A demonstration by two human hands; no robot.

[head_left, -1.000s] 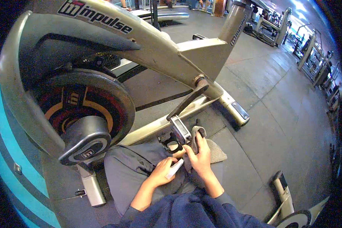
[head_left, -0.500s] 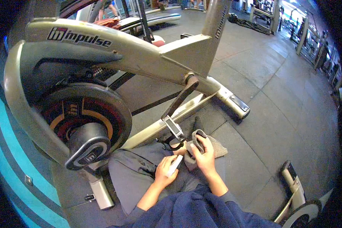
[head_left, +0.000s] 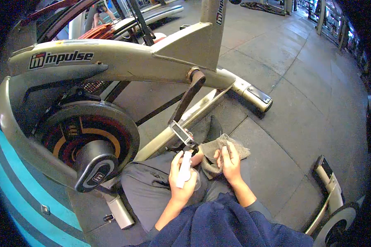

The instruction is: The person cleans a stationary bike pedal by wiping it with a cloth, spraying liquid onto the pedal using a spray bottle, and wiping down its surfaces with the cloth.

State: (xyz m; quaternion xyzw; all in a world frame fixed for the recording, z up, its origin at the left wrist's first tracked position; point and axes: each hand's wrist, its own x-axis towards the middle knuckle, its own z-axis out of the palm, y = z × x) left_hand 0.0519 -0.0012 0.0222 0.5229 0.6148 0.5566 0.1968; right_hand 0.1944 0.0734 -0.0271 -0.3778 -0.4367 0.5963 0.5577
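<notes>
While the left hand (head_left: 184, 192) grips a white object (head_left: 184, 169), the right hand (head_left: 231, 164) pinches grey cloth (head_left: 210, 164) beside it.

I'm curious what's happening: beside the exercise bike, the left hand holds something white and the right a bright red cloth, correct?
Not quite: the head view shows the cloth in the right hand is grey, not red. The left hand does hold a white item.

Both forearms (head_left: 169, 213) are extended forward, well apart at the elbows. The left hand (head_left: 179, 180) is curled in a grip; the right hand (head_left: 230, 163) is held near it, fingers (head_left: 233, 152) bent.
</notes>
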